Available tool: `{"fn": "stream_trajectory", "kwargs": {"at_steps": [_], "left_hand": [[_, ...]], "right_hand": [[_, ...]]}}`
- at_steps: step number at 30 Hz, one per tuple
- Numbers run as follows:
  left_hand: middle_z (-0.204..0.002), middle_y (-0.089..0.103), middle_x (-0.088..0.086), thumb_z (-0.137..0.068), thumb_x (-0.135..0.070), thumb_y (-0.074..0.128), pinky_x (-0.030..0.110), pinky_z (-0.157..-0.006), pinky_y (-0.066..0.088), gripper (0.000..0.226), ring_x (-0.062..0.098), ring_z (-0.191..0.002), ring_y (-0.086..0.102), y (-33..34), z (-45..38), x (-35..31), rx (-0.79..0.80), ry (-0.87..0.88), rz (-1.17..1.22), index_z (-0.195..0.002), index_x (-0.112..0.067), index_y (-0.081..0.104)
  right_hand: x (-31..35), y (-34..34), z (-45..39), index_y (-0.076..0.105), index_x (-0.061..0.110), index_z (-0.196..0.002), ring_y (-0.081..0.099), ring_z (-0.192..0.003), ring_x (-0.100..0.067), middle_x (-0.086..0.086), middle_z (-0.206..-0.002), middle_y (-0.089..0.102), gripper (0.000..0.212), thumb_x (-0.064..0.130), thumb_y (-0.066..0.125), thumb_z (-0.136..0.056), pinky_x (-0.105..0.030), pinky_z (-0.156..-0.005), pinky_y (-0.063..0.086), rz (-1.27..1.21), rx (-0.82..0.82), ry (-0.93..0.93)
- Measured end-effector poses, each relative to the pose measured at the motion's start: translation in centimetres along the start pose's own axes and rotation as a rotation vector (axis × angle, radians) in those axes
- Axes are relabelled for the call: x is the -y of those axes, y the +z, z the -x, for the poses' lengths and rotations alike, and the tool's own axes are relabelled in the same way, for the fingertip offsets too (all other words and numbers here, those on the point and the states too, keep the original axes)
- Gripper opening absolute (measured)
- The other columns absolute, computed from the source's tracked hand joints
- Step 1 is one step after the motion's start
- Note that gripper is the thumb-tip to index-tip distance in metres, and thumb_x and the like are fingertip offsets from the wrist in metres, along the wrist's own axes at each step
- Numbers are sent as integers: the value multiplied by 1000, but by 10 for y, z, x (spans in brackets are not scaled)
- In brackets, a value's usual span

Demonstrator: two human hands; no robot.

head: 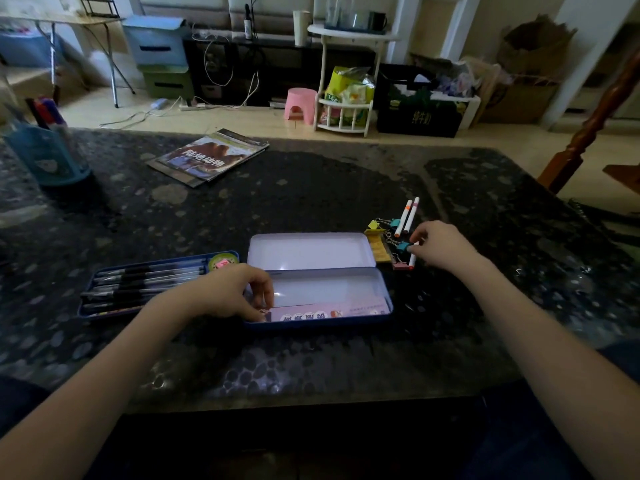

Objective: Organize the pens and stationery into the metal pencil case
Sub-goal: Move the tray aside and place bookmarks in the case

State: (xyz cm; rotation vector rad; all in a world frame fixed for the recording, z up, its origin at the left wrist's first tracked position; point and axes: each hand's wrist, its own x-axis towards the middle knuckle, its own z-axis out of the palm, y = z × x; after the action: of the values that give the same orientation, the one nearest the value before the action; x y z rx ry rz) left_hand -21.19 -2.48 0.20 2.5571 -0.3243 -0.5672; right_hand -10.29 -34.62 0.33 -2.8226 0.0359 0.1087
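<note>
on the dark speckled worktop [311,368] two bare forearms are seen reaching forward. the left hand [228,292] is curled at the near left corner of the open metal pencil case [349,320], its fingertips [265,301] resting at the case's edge; what, if anything, is pinched there cannot be told. one printed pink card [311,314] is seen lying in the near half of the case, and the pale lid [310,251] is laid flat behind it. just left of the case one blue tray [86,308] is set, holding a row of dark pens [149,282], roughly six though blurred, with one small round green item [222,262] at its far right end. to the right of the case, the right hand [440,244] is bent over a small cluster, its fingertips pinching a teal binder clip [402,245]. one pink binder clip [400,265], another teal clip [394,222], one yellow clip [374,224], a yellowish pad [379,249] and three white markers [408,216] are counted there. farther off, a stack of magazines [207,157] and one blue pen holder [48,154] are placed.
</note>
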Motion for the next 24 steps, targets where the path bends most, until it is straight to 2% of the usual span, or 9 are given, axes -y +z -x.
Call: {"fn": "stream_trajectory", "kwargs": {"at_steps": [5, 11, 14, 17, 20, 24], "left_hand": [[-83, 63, -6, -74, -17, 77, 22, -72, 48, 21, 12, -83, 61, -1, 0, 1, 25, 8, 18, -87, -27, 63], [-84, 65, -8, -78, -25, 73, 23, -74, 46, 12, 6, -79, 60, 1, -3, 7, -53, 26, 33, -81, -27, 61], [-81, 63, -10, -80, -22, 72, 19, -72, 45, 14, 4, -77, 59, 2, -5, 10, -68, 31, 6, -77, -28, 59], [-79, 65, -9, -77, -21, 74, 18, -68, 43, 17, 3, -73, 58, 1, -4, 11, -115, 35, -7, -76, -28, 59], [-78, 64, -10, -75, -24, 75, 14, -62, 40, 17, 1, -69, 57, -1, -5, 12, -160, 26, -55, -74, -30, 59], [-75, 61, -10, -75, -20, 74, 12, -58, 37, 19, 1, -66, 54, 0, -4, 9, -215, 13, -85, -74, -28, 58]], "right_hand": [[-3, 7, -3, 65, 17, -107, 63, -90, -18, -5, -109, 66, 25, 22, 69, -83, -36, -82, 55, -14, -5, -6], [2, 10, -2, 65, 17, -108, 57, -85, -12, -3, -110, 65, 23, 21, 67, -86, -24, -70, 43, -61, -15, -83], [4, 9, 0, 65, 19, -110, 57, -85, -12, 2, -103, 62, 23, 23, 66, -87, -24, -66, 46, -60, 9, -102], [-2, -5, -1, 67, 23, -107, 62, -96, -19, 0, -109, 65, 20, 23, 64, -87, -35, -80, 53, -14, -76, -8], [-13, -20, -2, 68, 21, -107, 61, -103, -24, -6, -113, 65, 21, 18, 63, -87, -35, -84, 51, 18, -165, 108], [-25, -21, -2, 66, 20, -112, 60, -104, -25, -8, -114, 64, 27, 15, 65, -85, -37, -89, 51, 31, -95, 235]]}}
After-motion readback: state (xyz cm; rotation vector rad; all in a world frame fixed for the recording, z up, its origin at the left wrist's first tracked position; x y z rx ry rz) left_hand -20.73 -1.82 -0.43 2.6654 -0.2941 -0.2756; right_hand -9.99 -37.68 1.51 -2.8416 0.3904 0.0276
